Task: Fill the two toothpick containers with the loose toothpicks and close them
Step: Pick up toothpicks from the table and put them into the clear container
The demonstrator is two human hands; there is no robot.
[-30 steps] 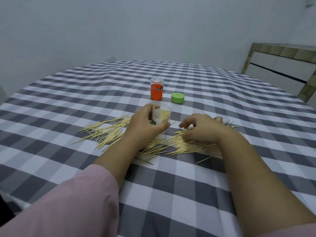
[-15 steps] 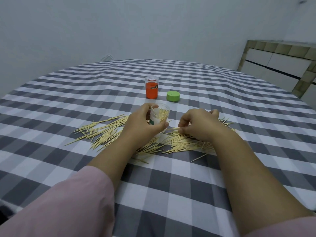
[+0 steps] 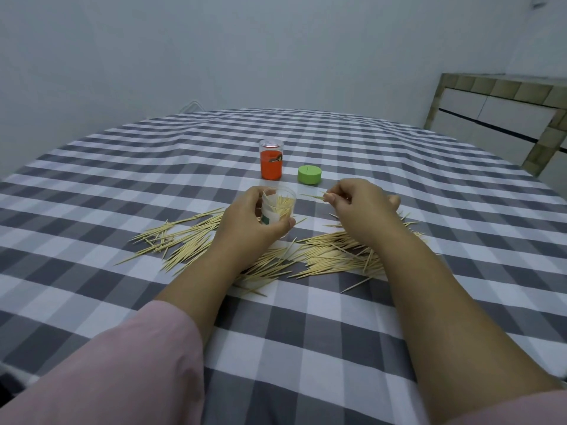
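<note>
At frame centre my left hand [image 3: 250, 220] grips the open clear container [image 3: 279, 207], tilted. Just right, my right hand [image 3: 359, 207] pinches a few toothpicks [image 3: 313, 196]; I'd feed them tips-first, aligned. Loose toothpicks [image 3: 331, 256] cover the checked table [image 3: 399, 317]; grey wall [image 3: 214, 50] behind.

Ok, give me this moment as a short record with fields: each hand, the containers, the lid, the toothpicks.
left hand: grips the clear container, open, partly filled with toothpicks
right hand: pinches a few toothpicks, raised off the cloth beside the clear container's mouth
orange container: stands upright farther back, untouched
green lid: lies on the cloth right of the orange container
loose toothpicks: spread on the checked cloth under and around both hands
task state: filling under way, clear container not closed
</note>
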